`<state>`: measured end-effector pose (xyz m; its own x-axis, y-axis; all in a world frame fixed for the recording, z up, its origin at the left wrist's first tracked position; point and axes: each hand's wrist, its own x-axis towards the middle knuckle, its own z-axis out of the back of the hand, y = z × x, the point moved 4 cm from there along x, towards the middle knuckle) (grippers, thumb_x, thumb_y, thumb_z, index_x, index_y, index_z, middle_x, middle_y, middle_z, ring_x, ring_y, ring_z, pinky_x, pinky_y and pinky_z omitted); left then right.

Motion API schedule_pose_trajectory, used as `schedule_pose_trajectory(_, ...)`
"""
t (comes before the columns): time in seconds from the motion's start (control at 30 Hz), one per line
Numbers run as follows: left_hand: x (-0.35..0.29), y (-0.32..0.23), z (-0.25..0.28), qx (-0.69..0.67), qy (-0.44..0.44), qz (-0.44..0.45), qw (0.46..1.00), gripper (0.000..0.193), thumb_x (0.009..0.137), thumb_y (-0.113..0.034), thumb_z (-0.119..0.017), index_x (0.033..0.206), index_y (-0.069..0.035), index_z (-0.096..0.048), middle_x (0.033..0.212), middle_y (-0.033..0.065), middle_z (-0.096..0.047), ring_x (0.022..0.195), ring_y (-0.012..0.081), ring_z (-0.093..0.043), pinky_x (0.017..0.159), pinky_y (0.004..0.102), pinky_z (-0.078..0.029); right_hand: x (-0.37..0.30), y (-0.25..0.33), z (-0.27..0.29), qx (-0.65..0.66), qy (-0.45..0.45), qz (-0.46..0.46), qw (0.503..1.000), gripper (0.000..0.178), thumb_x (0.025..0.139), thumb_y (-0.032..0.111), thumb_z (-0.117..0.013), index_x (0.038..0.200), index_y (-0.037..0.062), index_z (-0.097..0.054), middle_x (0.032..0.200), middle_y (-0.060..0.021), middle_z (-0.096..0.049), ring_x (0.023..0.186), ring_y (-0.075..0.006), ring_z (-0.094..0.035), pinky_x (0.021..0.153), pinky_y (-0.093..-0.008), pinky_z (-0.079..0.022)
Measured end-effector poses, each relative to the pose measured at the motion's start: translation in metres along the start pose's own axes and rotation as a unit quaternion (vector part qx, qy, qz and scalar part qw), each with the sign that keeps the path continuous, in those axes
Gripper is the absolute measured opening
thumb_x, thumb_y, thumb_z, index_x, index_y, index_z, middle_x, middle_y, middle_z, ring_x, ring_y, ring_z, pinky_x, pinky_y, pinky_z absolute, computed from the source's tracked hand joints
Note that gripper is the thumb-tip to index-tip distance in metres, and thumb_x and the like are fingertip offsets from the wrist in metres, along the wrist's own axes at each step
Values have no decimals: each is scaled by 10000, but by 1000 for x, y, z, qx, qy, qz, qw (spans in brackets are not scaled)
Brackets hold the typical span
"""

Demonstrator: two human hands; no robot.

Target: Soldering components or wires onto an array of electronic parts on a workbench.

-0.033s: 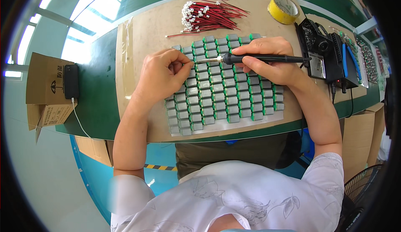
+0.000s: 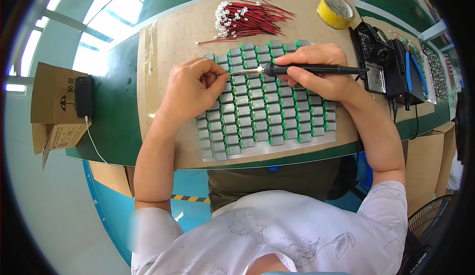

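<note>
My right hand (image 2: 316,72) is wrapped round the black handle of a soldering iron (image 2: 277,69), whose metal tip points left. That tip hovers over or touches the upper left of a block of small grey parts with green circuit boards (image 2: 257,104); which of the two I cannot tell. My left hand (image 2: 195,87) is closed in a pinch just left of the tip, over the block's left side. Whatever lies between its fingertips is too small or hidden to make out. The parts stand in close rows on a white sheet (image 2: 297,145).
Beyond the rows lies a heap of red and black wires with white connectors (image 2: 252,19). A yellow tape roll (image 2: 336,11) sits at the far right. To the right stand a black soldering station (image 2: 391,62) and blue-handled tool (image 2: 413,72). A cardboard box (image 2: 57,107) is at left.
</note>
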<state>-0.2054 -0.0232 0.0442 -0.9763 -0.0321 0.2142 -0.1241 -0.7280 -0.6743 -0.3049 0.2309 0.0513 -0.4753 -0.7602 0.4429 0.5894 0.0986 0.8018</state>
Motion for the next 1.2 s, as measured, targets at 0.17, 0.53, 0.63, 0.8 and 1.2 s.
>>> schedule_pose_trajectory(0.17, 0, -1, -1, 9, -1, -4, 1000, 59, 834, -60, -789, 846, -13, -756, 709, 53, -659, 586, 120, -589, 583, 290, -496, 0, -1, 0, 1, 2, 4, 1000, 253, 905, 13, -668, 1129, -37, -774, 868, -144, -787, 720, -164, -757, 665, -277, -568)
schedule_pose_trajectory(0.53, 3, 0, 17, -340, -79, 232, 908, 255, 978, -205, -786, 926, -14, -625, 718, 17, -608, 512, 49, -535, 399, 231, -356, -1, 1, 0, 34, -4, -12, 999, 250, 929, 8, -662, 1152, -46, -762, 887, -143, -779, 727, -148, -736, 654, -268, -557)
schedule_pose_trajectory(0.63, 3, 6, 16, -282, -92, 224, 928, 233, 970, -173, -779, 905, -13, -623, 728, 15, -605, 517, 45, -527, 412, 228, -353, -3, 5, 4, 34, -22, -44, 998, 251, 952, 12, -647, 1170, -47, -755, 923, -148, -777, 742, -146, -728, 669, -269, -566)
schedule_pose_trajectory(0.8, 2, 20, 14, -296, -89, 125, 943, 108, 904, -43, -727, 872, -6, -631, 747, -14, -605, 589, 18, -511, 514, 205, -391, 1, 20, 8, 57, -27, -50, 997, 273, 965, -6, -622, 1207, -53, -740, 943, -148, -773, 766, -162, -728, 709, -287, -588)
schedule_pose_trajectory(1.2, 0, 10, 12, -122, -3, 75, 990, 87, 791, -44, -733, 801, 24, -680, 729, 60, -677, 645, 111, -605, 620, 287, -509, -19, 10, -4, 108, -32, -84, 990, 296, 1009, -20, -578, 1275, -88, -688, 999, -184, -755, 840, -204, -748, 777, -320, -615)
